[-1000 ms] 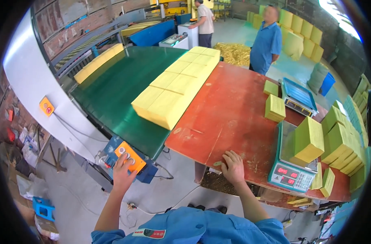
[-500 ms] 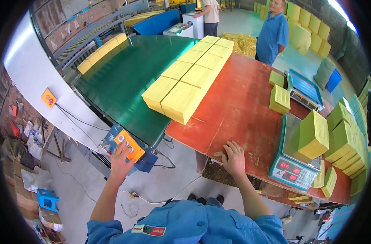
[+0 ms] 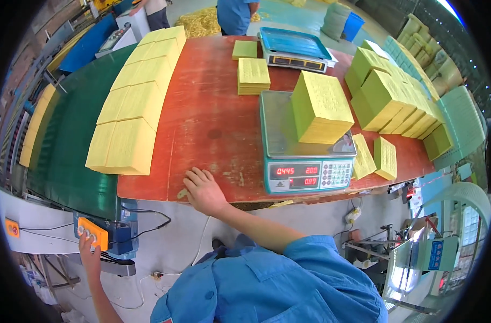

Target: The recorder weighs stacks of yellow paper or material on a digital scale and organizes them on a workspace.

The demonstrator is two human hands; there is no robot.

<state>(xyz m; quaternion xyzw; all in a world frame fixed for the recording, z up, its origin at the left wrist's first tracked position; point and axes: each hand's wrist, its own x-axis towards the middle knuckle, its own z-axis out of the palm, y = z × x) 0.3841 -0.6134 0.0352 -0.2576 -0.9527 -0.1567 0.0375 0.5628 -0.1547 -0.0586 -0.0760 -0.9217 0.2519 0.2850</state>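
My left hand [image 3: 89,252] is at an orange control box [image 3: 93,235] with round buttons, fingers stretched up against the button face and gripping nothing. My right hand [image 3: 205,191] rests open on the near edge of a red tabletop [image 3: 207,129], its fingers spread. Beyond the hands, a double row of yellow paper stacks [image 3: 129,99] runs away from me where a green conveyor belt [image 3: 76,118] meets the table. To the right of my right hand stands a teal digital scale [image 3: 294,176], with one tall yellow paper stack [image 3: 320,107] on its metal plate.
A second scale with a blue tray [image 3: 294,43] sits at the far side beside smaller yellow stacks [image 3: 253,75]. More yellow stacks [image 3: 385,99] crowd the table's right end. Two people stand beyond, one in a blue shirt [image 3: 233,16]. Cables [image 3: 159,212] hang below the belt's end.
My view has swung to the right, so the belt and table appear further left and more of the right side shows. Both hands keep their places on the control box and the table edge.
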